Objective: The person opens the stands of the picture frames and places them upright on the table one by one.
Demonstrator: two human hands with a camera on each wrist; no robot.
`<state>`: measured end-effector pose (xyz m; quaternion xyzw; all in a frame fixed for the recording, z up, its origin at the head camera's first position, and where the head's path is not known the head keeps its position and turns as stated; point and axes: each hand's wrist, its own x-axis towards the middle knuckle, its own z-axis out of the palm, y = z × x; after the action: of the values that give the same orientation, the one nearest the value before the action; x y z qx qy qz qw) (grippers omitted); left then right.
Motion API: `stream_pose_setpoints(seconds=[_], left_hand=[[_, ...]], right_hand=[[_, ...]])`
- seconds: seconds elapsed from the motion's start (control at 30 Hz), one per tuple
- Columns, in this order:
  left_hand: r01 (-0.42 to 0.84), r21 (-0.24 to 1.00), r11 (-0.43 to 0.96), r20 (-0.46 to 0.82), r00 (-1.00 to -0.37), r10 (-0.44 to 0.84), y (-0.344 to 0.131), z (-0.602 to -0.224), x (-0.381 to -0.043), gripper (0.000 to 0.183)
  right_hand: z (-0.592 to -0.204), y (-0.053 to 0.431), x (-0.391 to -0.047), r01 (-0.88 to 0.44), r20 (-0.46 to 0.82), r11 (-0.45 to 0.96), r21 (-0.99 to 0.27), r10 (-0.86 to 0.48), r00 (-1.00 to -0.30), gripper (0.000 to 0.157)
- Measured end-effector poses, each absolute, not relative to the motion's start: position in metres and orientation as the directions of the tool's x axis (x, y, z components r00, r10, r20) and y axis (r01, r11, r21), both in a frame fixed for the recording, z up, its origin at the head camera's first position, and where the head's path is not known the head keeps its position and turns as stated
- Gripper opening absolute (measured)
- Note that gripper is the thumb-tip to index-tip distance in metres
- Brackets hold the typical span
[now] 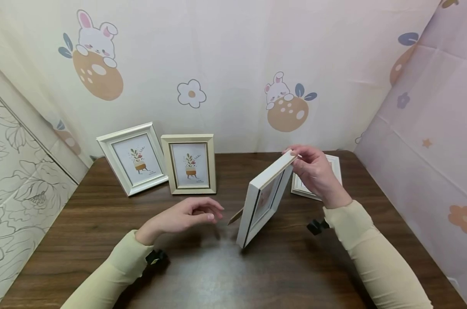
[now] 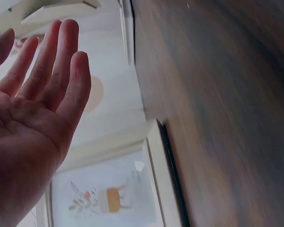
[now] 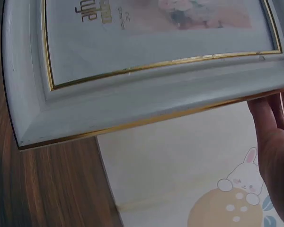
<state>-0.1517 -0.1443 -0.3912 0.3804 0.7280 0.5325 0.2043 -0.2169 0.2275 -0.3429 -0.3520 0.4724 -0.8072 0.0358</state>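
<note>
My right hand [image 1: 313,171] pinches a white picture frame [image 1: 265,201] by the end of its top edge, thumb on one side and fingers on the other. The frame stands tilted, its picture turned to the right, and a brown support leg [image 1: 235,216] sticks out behind it. Gold trim lines the frame's border [image 3: 146,101] in the right wrist view. To the left of that leg my left hand [image 1: 185,214] hovers over the table with fingers loosely extended, holding nothing. Its palm [image 2: 28,137] shows in the left wrist view.
A silvery-white frame [image 1: 119,165] and a cream-gold frame [image 1: 167,161] stand side by side at the back left. Partly hidden by the right hand is another white frame [image 1: 336,169]. A dark wood table [image 1: 218,279] lies beneath, with a rabbit-print curtain [image 1: 233,43] behind.
</note>
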Motion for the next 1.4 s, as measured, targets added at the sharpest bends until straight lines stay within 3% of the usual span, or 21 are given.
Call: stream_pose_setpoints(seconds=[0.23, 0.5, 1.07, 1.4], left_hand=[[0.424, 0.889, 0.174, 0.161, -0.644, 0.748, -0.124, -0.384, -0.137, 0.023], [0.536, 0.831, 0.15, 0.264, -0.616, 0.742, -0.104, -0.379, -0.122, 0.031], [0.446, 0.869, 0.217, 0.175, -0.686, 0.706, -0.101, -0.376, -0.109, 0.029], [0.513, 0.839, 0.183, 0.257, -0.669, 0.697, -0.105, -0.372, -0.111, 0.023]], right_hand=[[-0.348, 0.227, -0.225, -0.12, 0.53, -0.655, -0.746, -0.474, -0.703, 0.018], [-0.351, 0.224, -0.231, -0.012, 0.582, -0.739, -0.674, -0.521, -0.624, 0.019], [-0.351, 0.214, -0.23, 0.055, 0.616, -0.763, -0.644, -0.56, -0.554, 0.019], [-0.35, 0.217, -0.231, 0.072, 0.638, -0.768, -0.636, -0.576, -0.51, 0.019]])
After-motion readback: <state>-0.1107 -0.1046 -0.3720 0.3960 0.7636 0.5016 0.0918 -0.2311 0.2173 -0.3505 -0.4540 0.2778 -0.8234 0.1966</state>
